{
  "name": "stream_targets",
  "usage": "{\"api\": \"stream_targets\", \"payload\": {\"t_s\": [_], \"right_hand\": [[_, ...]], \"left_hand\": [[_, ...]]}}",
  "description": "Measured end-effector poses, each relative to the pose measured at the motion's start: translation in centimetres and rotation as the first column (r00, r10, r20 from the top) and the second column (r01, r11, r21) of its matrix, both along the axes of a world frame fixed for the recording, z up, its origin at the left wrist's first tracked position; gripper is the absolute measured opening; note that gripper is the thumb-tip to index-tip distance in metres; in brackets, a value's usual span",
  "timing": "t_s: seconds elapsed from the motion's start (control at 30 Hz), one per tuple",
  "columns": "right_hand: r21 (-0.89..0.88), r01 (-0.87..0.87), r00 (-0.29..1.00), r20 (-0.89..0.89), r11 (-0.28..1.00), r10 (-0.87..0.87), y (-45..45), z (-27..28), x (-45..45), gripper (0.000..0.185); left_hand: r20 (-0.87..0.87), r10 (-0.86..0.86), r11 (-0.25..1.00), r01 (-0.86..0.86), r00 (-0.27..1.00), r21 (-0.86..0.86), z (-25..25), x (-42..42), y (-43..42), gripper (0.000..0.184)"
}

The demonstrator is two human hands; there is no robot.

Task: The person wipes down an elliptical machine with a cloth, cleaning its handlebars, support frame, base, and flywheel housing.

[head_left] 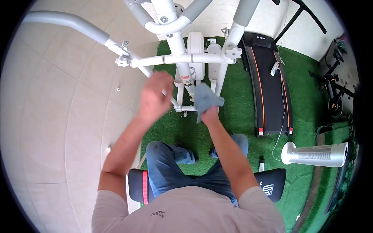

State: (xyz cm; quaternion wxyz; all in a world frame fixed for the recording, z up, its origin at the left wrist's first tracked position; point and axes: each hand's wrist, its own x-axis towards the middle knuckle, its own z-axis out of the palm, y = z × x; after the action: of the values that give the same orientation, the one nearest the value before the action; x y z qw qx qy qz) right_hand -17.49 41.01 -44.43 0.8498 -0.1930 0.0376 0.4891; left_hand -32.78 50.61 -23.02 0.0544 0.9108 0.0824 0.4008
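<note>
Near the middle of the head view, my left hand is raised beside the white frame of an exercise machine; its fingers are curled and blurred, and I cannot make out whether they hold anything. My right hand holds a grey-blue cloth, which covers most of its fingers. The cloth is in front of the machine's lower tubes, close to the central post with a red and white label. Whether the cloth touches the post is not clear.
A black treadmill with a white cable lies on green turf to the right. A white tower fan lies below it. An exercise bike stands at the far right. Under me is a black padded bench. White handlebars extend left.
</note>
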Motion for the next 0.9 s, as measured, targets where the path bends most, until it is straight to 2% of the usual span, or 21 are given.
{"api": "stream_targets", "payload": {"t_s": [0.07,0.13,0.2,0.23,0.27,0.3,0.33,0.37,0.4,0.47,0.5,0.53,0.57,0.6,0.63,0.67,0.73,0.77,0.8,0.87,0.9], "right_hand": [[-0.046,0.065,0.972,0.229,0.997,-0.053,4.4,3.2,1.9,0.045],[-0.023,0.052,0.993,0.108,0.998,-0.049,7.7,8.3,3.7,0.046],[0.165,0.001,0.987,0.160,0.986,-0.028,10.9,11.6,5.6,0.033],[0.267,-0.131,0.953,0.299,0.955,0.047,10.9,13.2,6.7,0.030],[0.232,-0.177,0.895,0.442,0.957,0.059,10.3,14.1,7.2,0.029],[0.092,-0.181,0.889,0.440,0.979,0.123,11.2,14.0,7.5,0.028],[-0.052,-0.185,0.883,0.430,0.981,0.189,12.2,13.7,7.5,0.027],[-0.058,-0.192,0.881,0.431,0.980,0.198,13.4,12.2,7.4,0.027],[-0.127,-0.085,0.816,0.561,0.988,0.142,14.7,9.9,7.1,0.033],[-0.198,0.022,0.726,0.677,0.980,0.120,14.6,7.6,6.4,0.042],[-0.455,0.170,0.255,0.877,0.874,0.407,14.0,7.3,6.2,0.044],[-0.546,0.424,-0.242,0.701,0.723,0.671,13.2,6.8,5.8,0.047],[-0.305,0.369,-0.025,0.941,0.878,0.337,12.3,3.9,3.6,0.048],[-0.014,0.381,0.205,0.976,0.924,-0.069,11.0,0.8,1.0,0.049],[0.143,0.495,-0.128,0.988,0.857,-0.091,9.0,0.7,-0.3,0.049],[0.138,0.496,-0.128,0.988,0.857,-0.085,8.6,2.6,-0.4,0.049],[-0.061,0.555,-0.084,0.988,0.830,0.129,8.3,6.3,0.0,0.051],[-0.018,0.615,-0.222,0.955,0.788,0.195,7.6,4.9,0.6,0.054],[-0.019,0.615,-0.224,0.954,0.788,0.198,6.0,6.7,0.8,0.054],[-0.064,0.147,0.129,0.991,0.987,0.045,2.5,9.8,1.2,0.059],[-0.004,0.212,0.303,0.951,0.977,-0.062,0.7,7.9,1.2,0.060]], "left_hand": [[0.100,0.128,0.989,-0.135,0.987,0.060,2.0,1.3,4.2,0.018],[0.114,0.148,0.988,-0.151,0.982,0.023,2.3,3.3,7.9,0.014],[-0.075,0.220,0.938,-0.232,0.973,-0.259,2.3,5.6,10.3,0.019],[-0.067,0.223,0.939,-0.232,0.973,-0.252,2.6,6.7,11.1,0.019],[-0.180,0.293,0.871,-0.340,0.939,-0.354,2.9,7.7,11.4,0.025],[-0.297,0.346,0.778,-0.449,0.890,-0.439,3.2,8.5,11.4,0.031],[-0.293,0.352,0.774,-0.452,0.889,-0.442,3.2,9.2,11.2,0.031],[-0.414,0.465,0.729,-0.603,0.783,-0.323,3.3,9.9,10.6,0.036],[-0.517,0.563,0.662,-0.726,0.645,-0.185,3.3,10.1,10.2,0.041],[-0.491,0.557,0.673,-0.710,0.670,-0.205,2.7,9.8,10.0,0.041],[-0.495,0.542,0.701,-0.691,0.679,-0.180,3.0,9.9,10.1,0.039],[-0.498,0.527,0.727,-0.669,0.689,-0.156,3.1,9.8,10.3,0.038],[-0.511,0.520,0.747,-0.655,0.685,-0.117,3.1,9.8,10.7,0.037],[-0.507,0.520,0.745,-0.656,0.687,-0.124,3.1,9.9,11.1,0.037],[-0.502,0.545,0.755,-0.653,0.671,-0.054,2.9,9.8,11.3,0.037],[-0.494,0.569,0.763,-0.646,0.657,0.020,2.7,9.8,11.2,0.038],[-0.539,0.550,0.731,-0.680,0.638,-0.059,3.3,9.8,10.4,0.042],[-0.578,0.531,0.688,-0.713,0.619,-0.131,3.7,9.8,10.2,0.047],[-0.579,0.530,0.688,-0.714,0.620,-0.134,3.9,9.8,10.1,0.047],[-0.608,0.507,0.661,-0.728,0.611,-0.180,3.9,9.6,10.1,0.047],[-0.608,0.506,0.659,-0.729,0.612,-0.186,3.8,9.6,10.2,0.047]]}}
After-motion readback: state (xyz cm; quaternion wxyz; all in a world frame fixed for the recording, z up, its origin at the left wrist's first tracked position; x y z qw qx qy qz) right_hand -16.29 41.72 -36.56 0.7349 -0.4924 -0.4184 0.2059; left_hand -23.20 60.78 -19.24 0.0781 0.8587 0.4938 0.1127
